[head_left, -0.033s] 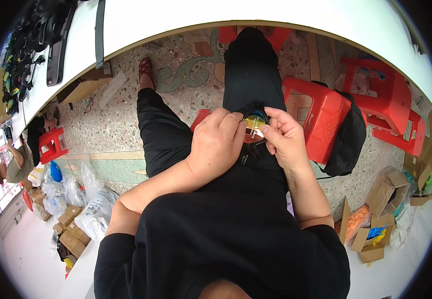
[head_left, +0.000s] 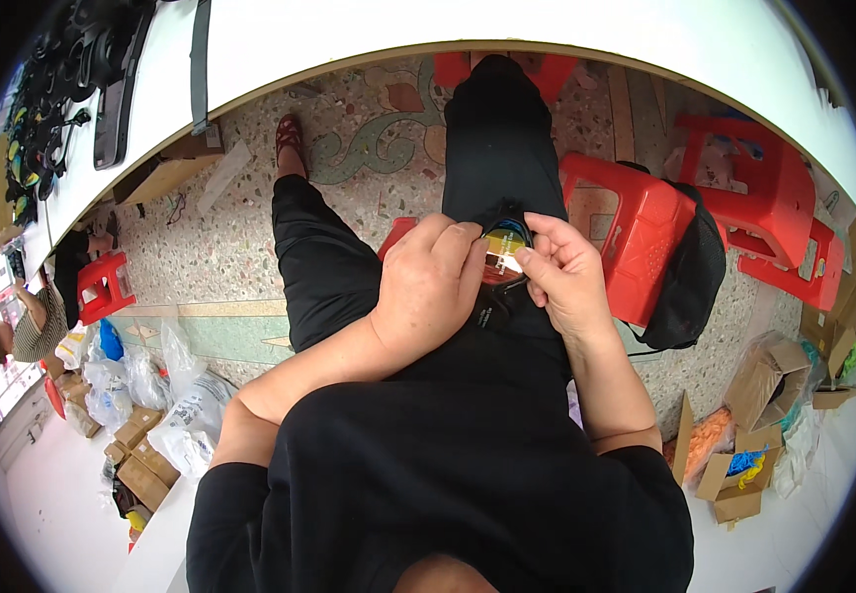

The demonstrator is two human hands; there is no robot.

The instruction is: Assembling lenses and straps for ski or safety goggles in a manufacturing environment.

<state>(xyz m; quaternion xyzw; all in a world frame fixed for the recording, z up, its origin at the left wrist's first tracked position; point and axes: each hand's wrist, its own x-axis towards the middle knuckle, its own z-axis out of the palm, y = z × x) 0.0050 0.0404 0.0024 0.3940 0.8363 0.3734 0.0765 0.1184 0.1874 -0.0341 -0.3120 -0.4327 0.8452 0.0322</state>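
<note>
Over my lap I hold a pair of goggles (head_left: 502,255) with a black frame and a shiny, mirrored lens in yellow and red tones that carries pale print. My left hand (head_left: 426,280) curls around their left side, the back of the hand upward and the fingertips partly hidden. On the other side, my right hand (head_left: 568,269) pinches the lens and rim between thumb and fingers. A black part of the goggles hangs below the lens against my dark trousers. Some of the frame is covered by my fingers.
A white table (head_left: 369,25) curves across the far side, with several black goggles (head_left: 47,128) and a dark strap (head_left: 199,69) on its left. Red stools (head_left: 636,237) stand to the right, a black bag (head_left: 690,287) on one. Cardboard boxes (head_left: 744,474) and plastic bags (head_left: 191,425) flank me. Another person (head_left: 41,321) is at far left.
The reflection on the lens has turned slightly paler. Both hands keep the same place and grip.
</note>
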